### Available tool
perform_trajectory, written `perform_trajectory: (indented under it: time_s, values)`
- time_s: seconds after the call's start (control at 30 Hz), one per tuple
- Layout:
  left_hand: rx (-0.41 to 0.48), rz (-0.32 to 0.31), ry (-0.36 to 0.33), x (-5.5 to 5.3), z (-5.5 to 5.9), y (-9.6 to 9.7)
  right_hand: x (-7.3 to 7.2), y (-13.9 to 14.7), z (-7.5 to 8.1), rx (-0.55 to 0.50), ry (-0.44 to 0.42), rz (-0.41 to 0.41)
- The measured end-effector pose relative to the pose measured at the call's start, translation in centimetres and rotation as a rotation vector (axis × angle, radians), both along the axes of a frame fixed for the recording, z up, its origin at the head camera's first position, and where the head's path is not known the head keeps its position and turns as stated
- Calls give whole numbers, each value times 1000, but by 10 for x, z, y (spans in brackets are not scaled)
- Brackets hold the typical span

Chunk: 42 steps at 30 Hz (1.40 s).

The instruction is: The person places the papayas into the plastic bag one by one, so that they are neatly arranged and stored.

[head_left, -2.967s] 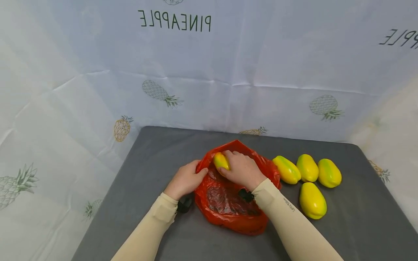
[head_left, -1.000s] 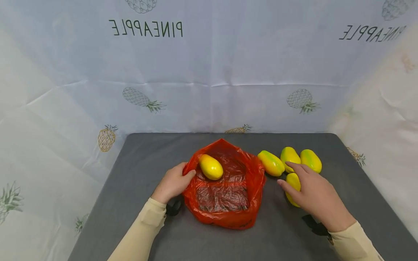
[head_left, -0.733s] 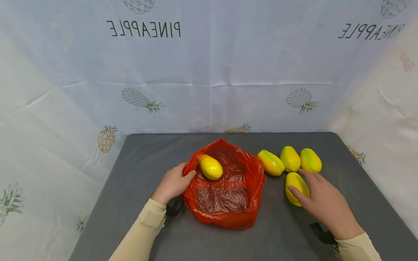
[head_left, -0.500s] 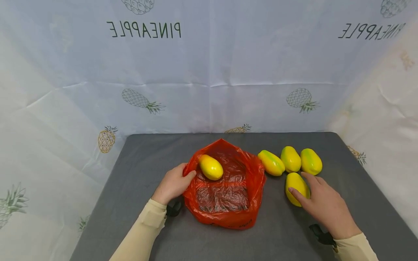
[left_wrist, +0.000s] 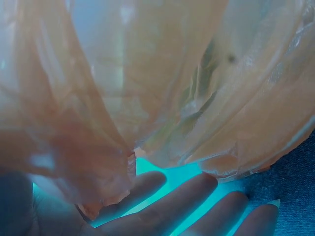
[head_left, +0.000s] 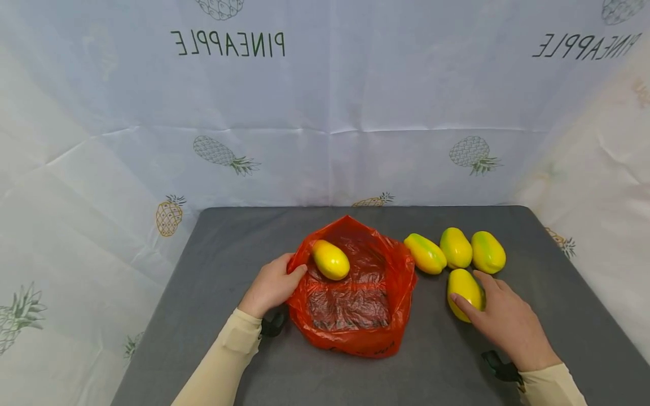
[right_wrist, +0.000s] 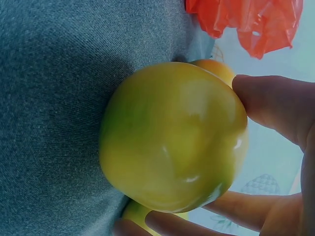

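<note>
A red plastic bag (head_left: 350,338) lies on the table with its mouth spread. Inside its left part is a yellow papaya (head_left: 331,260). My left hand (head_left: 271,285) pinches the bag's left rim with the thumb over the edge; in the left wrist view the thin plastic (left_wrist: 147,73) covers the thumb side, and the other fingers extend beneath. To the right of the bag, my right hand (head_left: 510,318) grips the nearest yellow-green papaya (head_left: 463,293), still on the table. In the right wrist view the thumb touches one side of this papaya (right_wrist: 172,137) and fingers lie on the other.
Three more papayas sit in a row behind the gripped one: one beside the bag (head_left: 425,254), a middle one (head_left: 455,248) and a right one (head_left: 488,252). The grey table (head_left: 244,237) ends at a pineapple-print curtain (head_left: 304,169).
My right hand has left the papaya placed in the bag, moved right and closed in on the nearest papaya. My left hand stays at the bag's rim. The view has shifted slightly.
</note>
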<state>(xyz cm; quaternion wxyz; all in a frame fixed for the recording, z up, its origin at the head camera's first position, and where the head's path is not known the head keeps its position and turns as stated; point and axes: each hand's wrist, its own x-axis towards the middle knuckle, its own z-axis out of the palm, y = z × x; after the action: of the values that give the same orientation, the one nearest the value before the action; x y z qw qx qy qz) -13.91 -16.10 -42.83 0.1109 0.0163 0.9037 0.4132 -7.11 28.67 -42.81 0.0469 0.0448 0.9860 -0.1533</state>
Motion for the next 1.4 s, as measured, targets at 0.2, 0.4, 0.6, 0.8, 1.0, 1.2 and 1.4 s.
perform_trajectory:
  time_s: [0.2, 0.4, 0.6, 0.8, 1.0, 1.2, 1.4]
  values:
    - [-6, 2, 5, 0, 0, 1, 0, -1, -1, -9, -6, 2]
    - [7, 9, -15, 0, 1, 2, 1, -3, -2, -23, -5, 5]
    - [10, 12, -23, -1, 2, 3, 0, -5, -3, -30, 7, 14]
    - [-1, 9, -14, 0, 3, 3, 0, -4, -3, -31, 7, 21]
    - [-3, 13, -18, 0, 4, 4, 3, -4, 0, -38, -12, 35]
    - [-3, 13, -24, 0, 3, 3, 6, -6, 8, -28, -22, 41]
    - [-5, 10, -17, -1, 2, 3, 8, -11, 20, -27, 5, 73]
